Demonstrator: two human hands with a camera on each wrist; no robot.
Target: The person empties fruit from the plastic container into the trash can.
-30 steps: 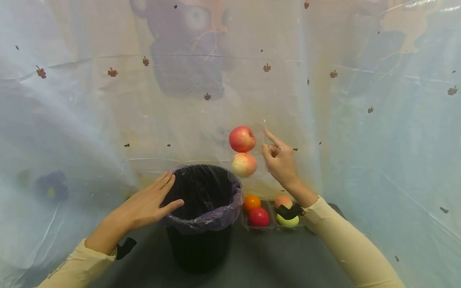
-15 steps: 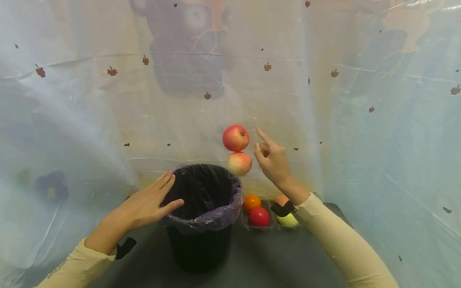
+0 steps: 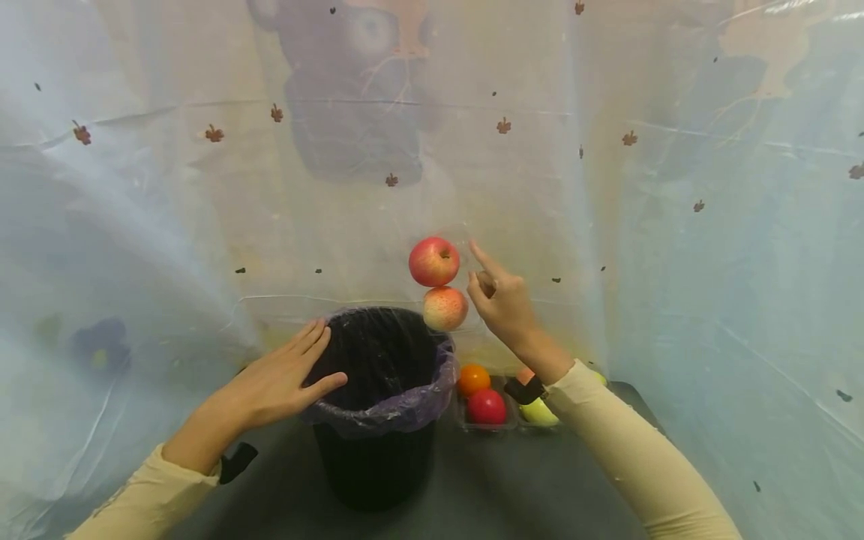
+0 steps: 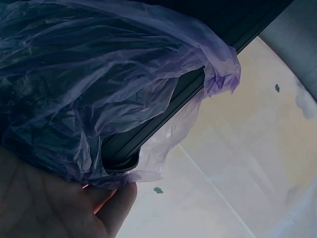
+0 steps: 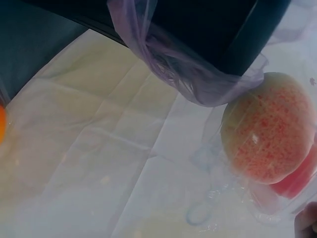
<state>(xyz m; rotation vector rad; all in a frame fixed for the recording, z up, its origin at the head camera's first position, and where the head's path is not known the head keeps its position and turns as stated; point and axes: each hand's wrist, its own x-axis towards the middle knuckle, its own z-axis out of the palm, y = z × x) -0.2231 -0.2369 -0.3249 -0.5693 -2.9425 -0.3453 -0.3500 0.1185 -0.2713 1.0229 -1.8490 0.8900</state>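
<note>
Fingers of my right hand (image 3: 505, 298), all curled but the straight index, seem clamped on a clear plastic tray (image 5: 262, 201) bearing a round red apple (image 3: 434, 262) and a speckled peach-coloured fruit (image 3: 445, 309), near the purple plastic liner (image 3: 418, 405) of a round black bin (image 3: 374, 465). My left hand (image 3: 277, 379) rests, fingers straight, on its lined rim. A loose pinch or a tilt could spill both. Tray walls barely show; contact with the liner is unclear; my black wrist strap (image 3: 525, 390) half-hides a pale-green fruit (image 3: 538, 412)
</note>
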